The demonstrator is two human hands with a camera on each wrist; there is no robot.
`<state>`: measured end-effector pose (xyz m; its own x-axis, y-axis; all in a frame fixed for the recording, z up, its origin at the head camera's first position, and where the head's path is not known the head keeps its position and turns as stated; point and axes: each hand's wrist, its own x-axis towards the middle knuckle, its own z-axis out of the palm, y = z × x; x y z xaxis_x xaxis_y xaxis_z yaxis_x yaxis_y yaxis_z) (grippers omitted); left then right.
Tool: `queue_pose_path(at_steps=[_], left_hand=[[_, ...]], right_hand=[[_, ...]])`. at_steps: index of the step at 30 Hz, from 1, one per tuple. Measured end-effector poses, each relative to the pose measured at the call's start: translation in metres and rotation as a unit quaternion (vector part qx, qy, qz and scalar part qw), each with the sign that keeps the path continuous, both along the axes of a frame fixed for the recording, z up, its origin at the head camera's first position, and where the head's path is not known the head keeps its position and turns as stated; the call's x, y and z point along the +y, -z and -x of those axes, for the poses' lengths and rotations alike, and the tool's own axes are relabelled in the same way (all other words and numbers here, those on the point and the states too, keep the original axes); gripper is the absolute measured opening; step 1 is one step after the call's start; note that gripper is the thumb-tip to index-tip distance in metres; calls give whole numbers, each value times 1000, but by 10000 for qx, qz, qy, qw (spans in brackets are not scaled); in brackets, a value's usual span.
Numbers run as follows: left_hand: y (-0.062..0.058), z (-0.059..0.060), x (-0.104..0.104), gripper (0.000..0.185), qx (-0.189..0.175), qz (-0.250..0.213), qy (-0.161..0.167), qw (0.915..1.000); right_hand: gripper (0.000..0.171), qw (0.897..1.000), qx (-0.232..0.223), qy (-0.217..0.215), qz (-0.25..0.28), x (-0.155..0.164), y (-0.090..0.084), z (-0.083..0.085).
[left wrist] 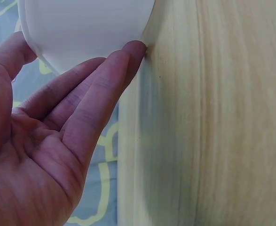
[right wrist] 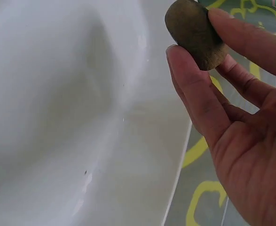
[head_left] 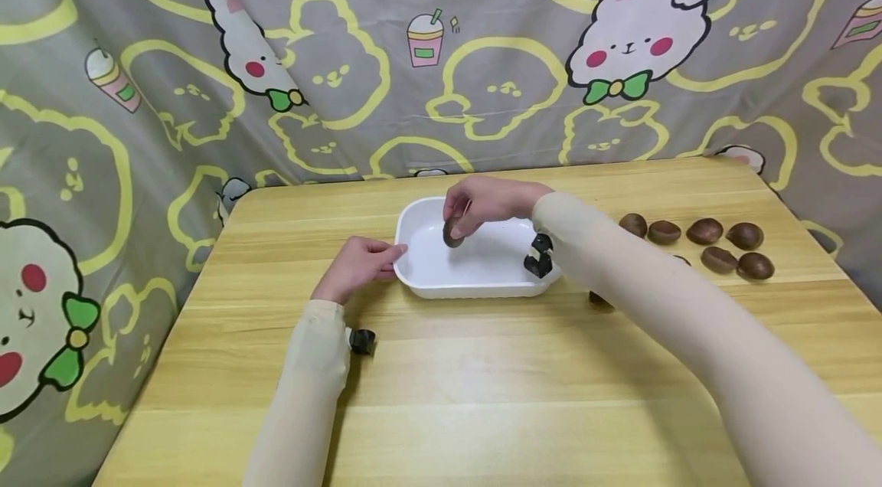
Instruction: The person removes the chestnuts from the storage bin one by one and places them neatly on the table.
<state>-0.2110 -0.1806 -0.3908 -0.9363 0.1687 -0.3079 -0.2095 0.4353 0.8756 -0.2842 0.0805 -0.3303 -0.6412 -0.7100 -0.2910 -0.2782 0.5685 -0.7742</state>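
Draped behind a pale wooden table (head_left: 441,395) is a grey curtain (head_left: 138,50) printed with cartoon rabbits and yellow outlines. Near the table's far middle a white rectangular tray (head_left: 475,289) is seen, its long axis running left to right across the view. The right hand (head_left: 491,201) is held over the tray's left half, and a brown chestnut (head_left: 452,231) is pinched between its thumb and fingers, the nut being carried just above the tray floor rather than resting on it. In the right wrist view the chestnut (right wrist: 194,33) is shown clamped between the thumb and a fingertip (right wrist: 250,40), with the tray's white interior (right wrist: 58,117) lying directly below and to the left of the grip. The left hand (head_left: 354,265) is laid on the table at the tray's left end; in the left wrist view its straight fingers (left wrist: 100,99) are seen touching the tray's outer wall (left wrist: 81,28), with nothing enclosed by them. The tray is thus braced from its left while the nut hangs over it from above, so the grip need only be lowered, by judgement, to reach the tray floor. More chestnuts (head_left: 696,242) are scattered on the table to the right of the tray, well apart from it, on the right arm's side. Small black wrist cameras (head_left: 540,256) are worn on both sleeved forearms.
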Motion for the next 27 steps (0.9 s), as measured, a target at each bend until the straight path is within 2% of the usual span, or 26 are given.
queue_pose_path(at_steps=[8,12,22,27], left_hand=[[0,0,-1,43,20,33,36,10000],[0,0,0,44,-1,-38,58,10000],[2,0,-2,44,-56,-129,16,9999],[0,-1,-1,46,-82,-16,-2,10000]], right_hand=[[30,9983,-57,507,285,38,-7,-14],[31,9972,16,705,259,59,-8,-20],[33,9950,39,936,344,89,-7,-32],[35,9939,80,991,479,100,-5,-40]])
